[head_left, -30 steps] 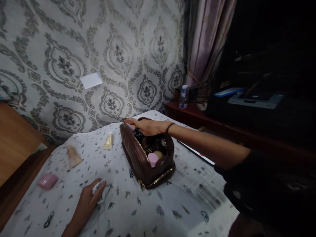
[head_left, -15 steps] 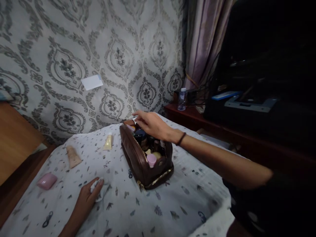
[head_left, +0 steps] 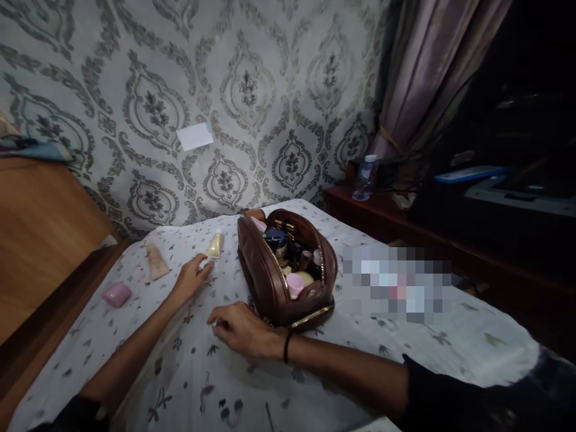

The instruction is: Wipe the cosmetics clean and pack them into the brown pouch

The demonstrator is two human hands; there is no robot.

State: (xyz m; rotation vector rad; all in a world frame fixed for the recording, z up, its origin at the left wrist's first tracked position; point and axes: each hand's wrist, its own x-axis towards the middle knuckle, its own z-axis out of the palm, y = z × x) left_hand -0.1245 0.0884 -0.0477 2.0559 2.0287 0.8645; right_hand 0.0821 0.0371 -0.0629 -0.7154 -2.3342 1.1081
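A brown leather cosmetic bag (head_left: 263,279) stands unzipped on the bedding. Inside are a pink-lidded jar (head_left: 295,284), a blue round container (head_left: 276,239) and several dark bottles. Left of it, my left hand (head_left: 191,281) has its fingers closed, a bit of white tissue (head_left: 204,263) showing at the fingertips. Just beyond those fingertips lies a yellow tube (head_left: 216,245) with a white cap. My right hand (head_left: 240,329) hovers at the bag's near left corner, fingers bent but apart; I make out nothing held in it. A beige tube (head_left: 156,262) and a pink bottle (head_left: 117,294) lie farther left.
Patterned white bedding (head_left: 189,372) covers the bed, which meets a wallpapered wall (head_left: 247,84). At the back right a clear plastic bottle (head_left: 365,178) stands on a dark red table (head_left: 337,199). A wooden panel (head_left: 49,222) is on the left. A pixelated patch hides something right of the bag.
My right hand has left the top of the bag and come down to its near left side. My left hand has moved forward toward the yellow tube. The view has shifted left.
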